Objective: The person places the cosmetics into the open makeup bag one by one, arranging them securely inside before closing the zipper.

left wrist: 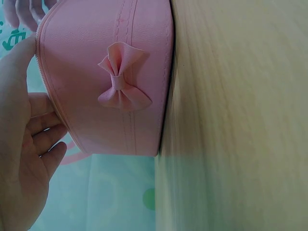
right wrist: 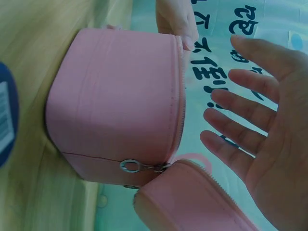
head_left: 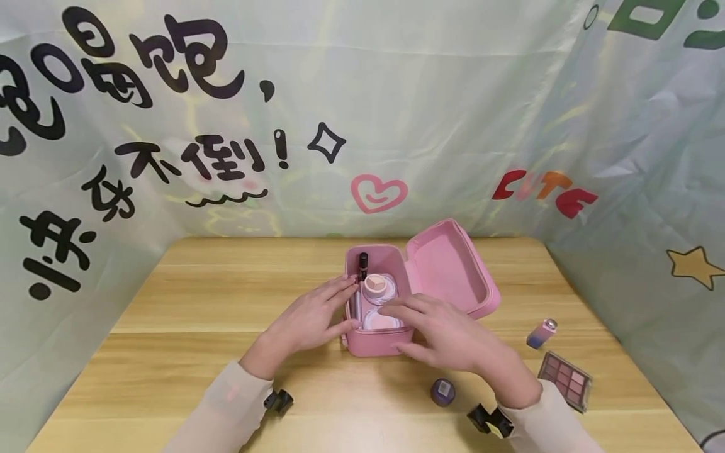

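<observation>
A pink zippered cosmetic case (head_left: pixel 378 344) stands on the table, its lid (head_left: pixel 453 267) folded back to the right. Inside lie a black-capped tube (head_left: pixel 363 263), a small round pot (head_left: pixel 376 285) on a clear round case, a round pale-pink compact (head_left: pixel 378 319) and a slim tube along the left wall. My left hand (head_left: pixel 308 319) rests on the left rim with loosely bent fingers, above the pink bow (left wrist: pixel 120 79) seen in the left wrist view. Over the near right part of the case hovers my right hand (head_left: pixel 450 330), fingers spread and holding nothing.
To the right of the case are a pink-and-blue lipstick tube (head_left: pixel 542 333) and an eyeshadow palette (head_left: pixel 566 380). A dark purple round container (head_left: pixel 443 392) sits nearer the front. A printed cloth (head_left: pixel 453 113) hangs behind the wooden table (head_left: pixel 226 352).
</observation>
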`<action>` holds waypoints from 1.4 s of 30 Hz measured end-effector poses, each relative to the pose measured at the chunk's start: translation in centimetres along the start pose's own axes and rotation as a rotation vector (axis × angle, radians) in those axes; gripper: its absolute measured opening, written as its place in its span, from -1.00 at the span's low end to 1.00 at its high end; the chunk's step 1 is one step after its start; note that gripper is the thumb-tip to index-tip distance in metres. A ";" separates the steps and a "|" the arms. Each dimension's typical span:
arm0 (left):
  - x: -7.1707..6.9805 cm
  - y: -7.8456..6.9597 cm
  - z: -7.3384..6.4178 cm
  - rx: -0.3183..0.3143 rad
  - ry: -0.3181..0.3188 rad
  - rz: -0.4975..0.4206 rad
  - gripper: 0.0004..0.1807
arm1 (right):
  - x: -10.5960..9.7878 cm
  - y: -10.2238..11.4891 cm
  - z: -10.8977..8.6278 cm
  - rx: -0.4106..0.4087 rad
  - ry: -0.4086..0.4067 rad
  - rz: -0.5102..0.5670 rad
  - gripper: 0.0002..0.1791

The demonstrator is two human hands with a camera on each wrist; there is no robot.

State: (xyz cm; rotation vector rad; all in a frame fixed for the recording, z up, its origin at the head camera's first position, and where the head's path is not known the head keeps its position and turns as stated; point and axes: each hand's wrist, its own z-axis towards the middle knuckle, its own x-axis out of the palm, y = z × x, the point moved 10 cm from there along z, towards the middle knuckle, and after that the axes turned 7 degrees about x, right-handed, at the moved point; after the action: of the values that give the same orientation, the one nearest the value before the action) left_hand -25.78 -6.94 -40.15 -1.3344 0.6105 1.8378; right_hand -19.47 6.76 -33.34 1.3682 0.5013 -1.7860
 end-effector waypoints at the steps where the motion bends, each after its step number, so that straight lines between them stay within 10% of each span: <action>1: 0.0 0.0 0.0 -0.002 0.001 0.001 -0.13 | 0.1 0.1 -0.2 -0.008 0.001 0.005 -0.44; 12: -0.1 -0.2 0.1 0.013 -0.017 0.007 -0.11 | 0.1 0.6 -2.2 -0.060 -0.039 0.023 -0.45; 42: 0.2 0.0 0.0 -0.019 0.017 -0.021 -0.12 | 5.2 -2.0 -7.2 0.088 0.246 0.070 -0.44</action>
State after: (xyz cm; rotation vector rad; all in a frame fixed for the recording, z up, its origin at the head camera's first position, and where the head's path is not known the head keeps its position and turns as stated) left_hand -25.82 -6.86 -40.36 -1.3650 0.5873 1.8219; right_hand -17.07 11.30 -40.86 1.6584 0.5024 -1.6087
